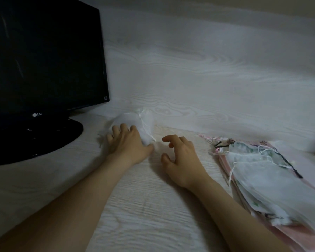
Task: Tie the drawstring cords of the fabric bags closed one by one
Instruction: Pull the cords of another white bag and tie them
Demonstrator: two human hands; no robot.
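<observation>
Left hand (127, 142) just rests with relaxed fingers on a white bag (133, 118) by the monitor (44, 60), while the right hand (180, 157) hovers loosely curled, holding nothing, near the pile (262, 171) of bags.

The monitor (44, 57) is blocking the left side of the desk (144, 215), its round base (49, 140) spreading toward the near edge. A stack of fabric bags (262, 171) is occupying the right side. Between them a bare lane is running back to the wall (216, 70); the left hand (127, 144), right hand (180, 157) and a white bag (133, 119) are taking up its far middle.
</observation>
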